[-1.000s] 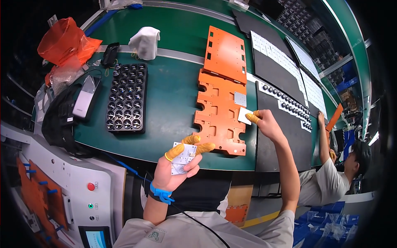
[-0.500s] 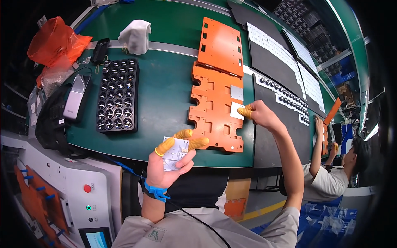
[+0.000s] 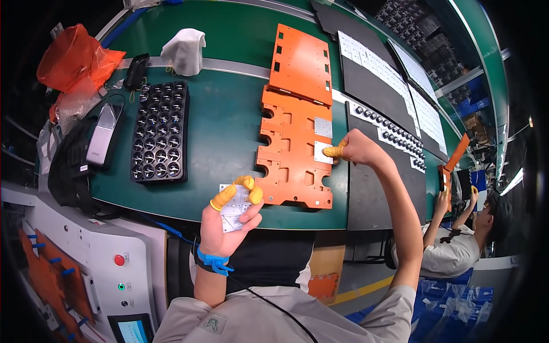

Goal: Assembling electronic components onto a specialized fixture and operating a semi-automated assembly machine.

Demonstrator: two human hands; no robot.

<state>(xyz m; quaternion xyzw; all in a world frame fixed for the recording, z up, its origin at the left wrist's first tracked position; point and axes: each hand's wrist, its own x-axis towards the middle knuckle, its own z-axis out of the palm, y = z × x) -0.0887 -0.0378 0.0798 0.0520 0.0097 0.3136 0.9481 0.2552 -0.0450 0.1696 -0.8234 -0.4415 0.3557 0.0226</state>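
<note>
My left hand (image 3: 230, 214) is closed on pale circuit boards (image 3: 231, 210), apparently a small stack, with yellow finger cots on its thumb and fingertips. Its place is in front of the lower left corner of an orange fixture plate (image 3: 286, 157). My right hand (image 3: 357, 148) is curled. Its yellow-capped fingertips press on a white square board (image 3: 322, 152) lying at the plate's right edge; the inside of that hand is hidden. Just above this board sits a second, greyer square board (image 3: 323, 127). Behind the plate, a flat orange cover (image 3: 301, 63) adjoins it.
A black tray of round black parts (image 3: 160, 131) stands left of the plate. Right of it, dark mats (image 3: 380, 188) carry strips of round parts (image 3: 389, 123) and white sheets (image 3: 377, 66). At far left are a silver device (image 3: 104, 132) and an orange bag (image 3: 74, 60). A co-worker (image 3: 457, 248) sits right.
My left thumb and fingers have drawn closer together over the boards. The right fingertips stay on the white board, their angle slightly changed. The co-worker's hands have shifted.
</note>
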